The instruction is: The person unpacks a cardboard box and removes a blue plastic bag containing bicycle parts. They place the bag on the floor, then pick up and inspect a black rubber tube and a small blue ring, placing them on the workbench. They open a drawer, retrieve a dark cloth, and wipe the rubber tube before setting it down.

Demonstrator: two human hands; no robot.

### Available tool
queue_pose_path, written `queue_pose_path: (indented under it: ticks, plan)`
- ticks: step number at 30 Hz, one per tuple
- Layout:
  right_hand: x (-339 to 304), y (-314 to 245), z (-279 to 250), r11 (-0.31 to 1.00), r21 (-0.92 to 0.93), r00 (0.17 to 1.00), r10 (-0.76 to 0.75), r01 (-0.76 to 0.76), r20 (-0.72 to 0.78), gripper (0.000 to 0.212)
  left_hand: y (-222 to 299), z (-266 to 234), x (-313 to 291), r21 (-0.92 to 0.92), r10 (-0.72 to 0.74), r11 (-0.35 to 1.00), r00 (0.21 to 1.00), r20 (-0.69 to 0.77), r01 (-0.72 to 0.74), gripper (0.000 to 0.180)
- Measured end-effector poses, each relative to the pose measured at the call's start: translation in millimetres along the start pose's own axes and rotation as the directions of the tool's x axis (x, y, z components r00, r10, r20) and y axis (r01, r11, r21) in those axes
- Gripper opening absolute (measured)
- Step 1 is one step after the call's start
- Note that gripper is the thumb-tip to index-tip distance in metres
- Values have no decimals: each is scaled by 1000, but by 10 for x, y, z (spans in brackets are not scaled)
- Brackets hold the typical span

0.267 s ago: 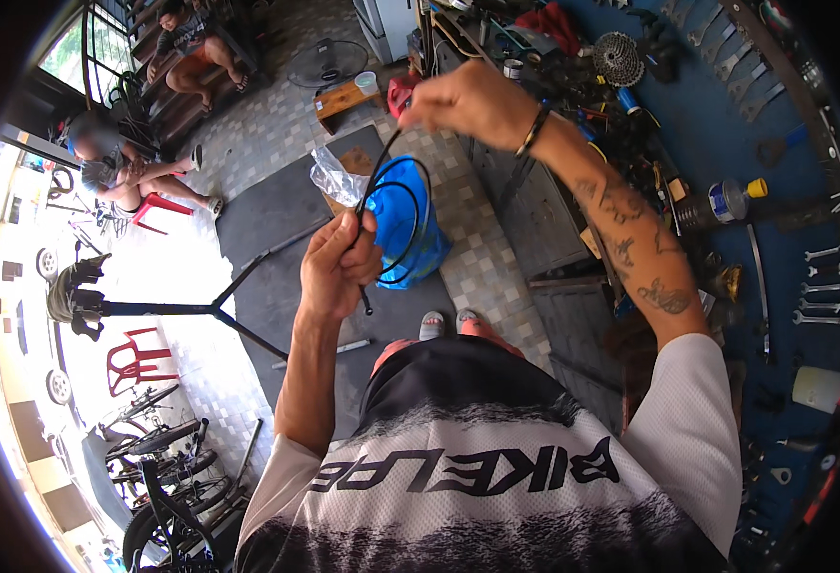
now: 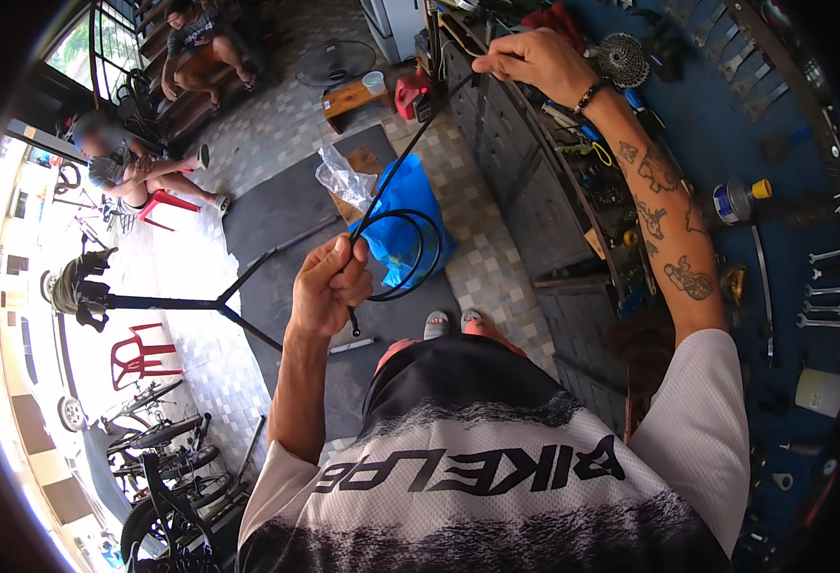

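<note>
Tiled workshop floor (image 2: pixel 258 129), seen from above past the wearer's own shirt, with a long dark bench (image 2: pixel 515 158) along the right side and, beyond it, a blue tool wall (image 2: pixel 787 277) hung with wrenches. A dark mat (image 2: pixel 267 229) covers the middle of the floor. At near left stand several bicycles (image 2: pixel 167 458); farther up on the left a black forked stand (image 2: pixel 172 304) reaches in over the mat. Two people sit at far left, one on wooden steps (image 2: pixel 153 48), one on a red chair (image 2: pixel 169 205). A blue bag (image 2: pixel 415 191) lies on the mat beyond the hands, beside crumpled clear plastic (image 2: pixel 344 177). The left hand (image 2: pixel 332 282) is closed in a fist around a slim black cable (image 2: pixel 391 175), in front of the wearer's body; the cable's short end pokes out below that fist, and loose loops hang to its right. The right hand (image 2: pixel 539 69), raised far to the right near the bench, pinches the cable between thumb and fingers, its upper stretch running almost straight between both hands.
</note>
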State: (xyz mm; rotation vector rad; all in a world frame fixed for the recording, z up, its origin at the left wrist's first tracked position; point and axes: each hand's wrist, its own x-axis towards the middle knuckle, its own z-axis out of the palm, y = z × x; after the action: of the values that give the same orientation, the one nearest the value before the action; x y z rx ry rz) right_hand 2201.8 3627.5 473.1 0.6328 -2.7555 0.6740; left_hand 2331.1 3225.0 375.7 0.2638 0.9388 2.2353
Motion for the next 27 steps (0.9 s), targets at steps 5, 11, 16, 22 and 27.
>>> queue_pose_path:
  ticks: [5, 11, 16, 22, 27]
  plan:
    - [-184, 310, 2, 999, -49, 990, -21, 14, -139, 36, -33, -26, -108, 9, -7, 1000, 1000, -28, 7, 34]
    - [-716, 549, 495, 891, -453, 994, -52, 3, -96, 34, -61, -39, -178, -82, 58, 995, 997, -43, -62, 32]
    - [-1255, -284, 1499, 841, -349, 827, -186, 413, 531, 14, -129, 3, 5, -105, 135, 981, 964, -230, -163, 31]
    - [-1345, -1492, 1406, 927, 224, 865, -363, 300, 346, 28, -321, 198, 192, 588, 247, 807, 933, -261, -49, 36]
    - [-823, -1316, 1075, 935, 257, 962, -266, 243, 59, 47, -417, 276, 242, 626, 131, 779, 963, -236, 47, 33]
